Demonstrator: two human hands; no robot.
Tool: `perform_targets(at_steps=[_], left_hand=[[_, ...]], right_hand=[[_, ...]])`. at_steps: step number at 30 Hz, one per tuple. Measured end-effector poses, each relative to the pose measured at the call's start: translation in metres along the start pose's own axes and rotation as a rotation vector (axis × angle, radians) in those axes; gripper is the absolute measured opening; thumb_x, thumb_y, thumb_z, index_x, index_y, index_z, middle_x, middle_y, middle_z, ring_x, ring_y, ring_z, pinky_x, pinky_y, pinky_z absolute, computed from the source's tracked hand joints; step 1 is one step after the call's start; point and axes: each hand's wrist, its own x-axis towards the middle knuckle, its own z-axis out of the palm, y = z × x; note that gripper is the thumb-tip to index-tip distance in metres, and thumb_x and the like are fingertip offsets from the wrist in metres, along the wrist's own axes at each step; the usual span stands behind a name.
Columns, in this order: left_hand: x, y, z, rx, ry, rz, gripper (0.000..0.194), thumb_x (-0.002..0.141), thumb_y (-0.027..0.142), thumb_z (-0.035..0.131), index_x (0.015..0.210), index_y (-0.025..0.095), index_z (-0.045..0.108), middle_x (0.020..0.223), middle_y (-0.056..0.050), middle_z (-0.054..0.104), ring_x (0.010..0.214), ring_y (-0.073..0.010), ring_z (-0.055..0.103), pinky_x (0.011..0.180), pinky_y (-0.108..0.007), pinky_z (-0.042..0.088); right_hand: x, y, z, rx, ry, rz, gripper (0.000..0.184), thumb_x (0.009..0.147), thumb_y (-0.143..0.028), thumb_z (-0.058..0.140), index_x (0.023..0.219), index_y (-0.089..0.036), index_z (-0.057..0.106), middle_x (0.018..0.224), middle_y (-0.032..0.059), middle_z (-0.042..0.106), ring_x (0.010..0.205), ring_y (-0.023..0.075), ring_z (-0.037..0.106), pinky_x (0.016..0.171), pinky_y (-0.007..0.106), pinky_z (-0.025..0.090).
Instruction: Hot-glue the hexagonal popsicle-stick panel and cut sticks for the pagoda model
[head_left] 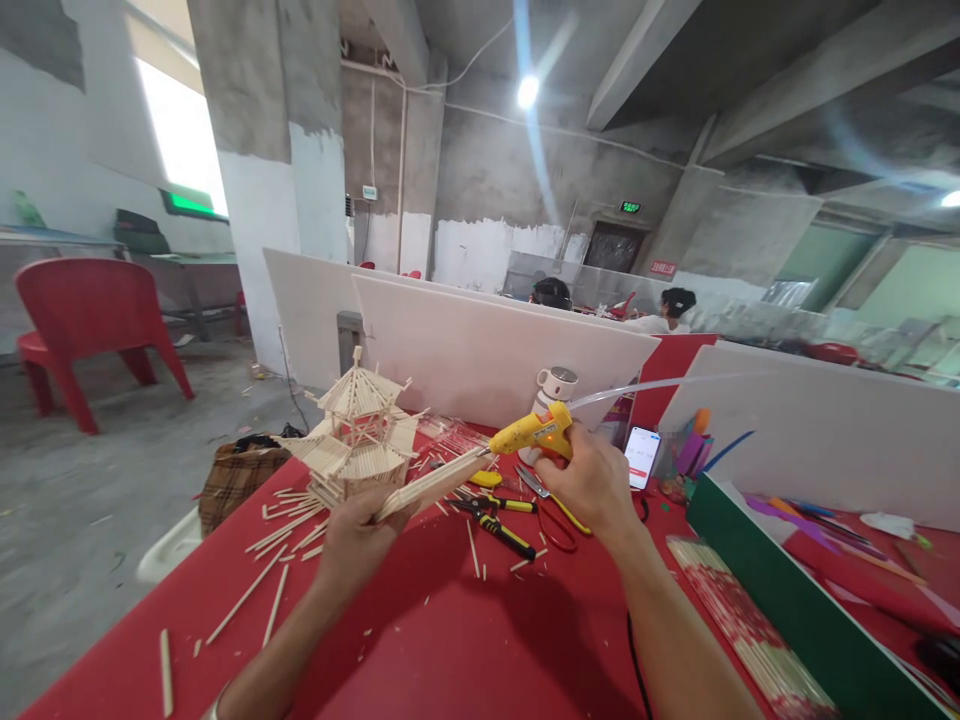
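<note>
My left hand point(364, 535) is closed around one end of a bundle of wooden sticks point(431, 485), which slants up to the right above the table. In my right hand point(589, 480) is a yellow hot glue gun point(532, 432), a clear glue stick point(637, 385) trailing out of its back. The gun's nozzle is at the far end of the bundle; whether it touches I cannot tell. Behind my left hand stands a pagoda model point(360, 430) made of sticks. Black-and-yellow pliers point(499, 525) and red-and-yellow-handled scissors point(551, 500) lie beneath the gun.
Loose sticks point(281, 525) are scattered on the red table point(420, 640). A packet of sticks point(742, 620) lies right, beside a green divider point(795, 600). A phone point(642, 455) and a white mug point(556, 385) stand before white partitions point(480, 330). Two people sit beyond.
</note>
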Motion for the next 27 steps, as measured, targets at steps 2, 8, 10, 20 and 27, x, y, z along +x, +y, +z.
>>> perform_targets(at_steps=[2,8,10,20,27], left_hand=[[0.000,-0.001,0.001,-0.010,-0.008,-0.021,0.023,0.077,0.031,0.060,0.060,0.016,0.065,0.052,0.004,0.048,0.051,-0.0100,0.045,0.049,-0.018,0.034],[0.001,0.001,0.001,-0.056,-0.005,-0.091,0.025,0.075,0.036,0.062,0.060,0.016,0.066,0.055,0.003,0.052,0.055,-0.0116,0.049,0.051,-0.019,0.037],[0.001,0.002,0.000,-0.062,0.008,-0.102,0.025,0.074,0.037,0.063,0.059,0.016,0.066,0.055,0.003,0.052,0.055,-0.0119,0.049,0.052,-0.019,0.037],[-0.001,-0.006,0.003,-0.128,0.000,-0.154,0.027,0.072,0.040,0.067,0.063,0.015,0.068,0.060,0.001,0.056,0.057,-0.0128,0.050,0.053,-0.020,0.040],[0.003,0.004,0.003,-0.199,0.006,-0.249,0.030,0.066,0.042,0.072,0.072,0.013,0.074,0.064,-0.001,0.063,0.061,-0.0159,0.055,0.055,-0.023,0.043]], right_hand=[[-0.001,0.000,0.001,0.003,0.003,0.008,0.030,0.079,-0.041,0.058,0.099,-0.020,0.063,0.074,0.0050,0.070,0.071,0.0256,0.067,0.060,0.030,0.034],[0.001,0.001,0.003,0.037,0.005,0.047,0.029,0.078,-0.038,0.058,0.100,-0.019,0.061,0.076,0.0046,0.070,0.072,0.0248,0.066,0.062,0.030,0.034],[0.001,0.001,0.005,0.055,0.012,0.057,0.028,0.078,-0.038,0.057,0.098,-0.019,0.061,0.075,0.0044,0.070,0.072,0.0247,0.065,0.062,0.030,0.034],[-0.010,-0.002,0.018,0.199,0.048,0.068,0.024,0.077,-0.040,0.057,0.091,-0.020,0.061,0.075,0.0028,0.070,0.068,0.0237,0.064,0.063,0.031,0.037],[-0.020,-0.004,0.026,0.249,0.021,0.129,0.027,0.077,-0.042,0.057,0.093,-0.020,0.062,0.073,0.0038,0.070,0.067,0.0252,0.065,0.061,0.031,0.037]])
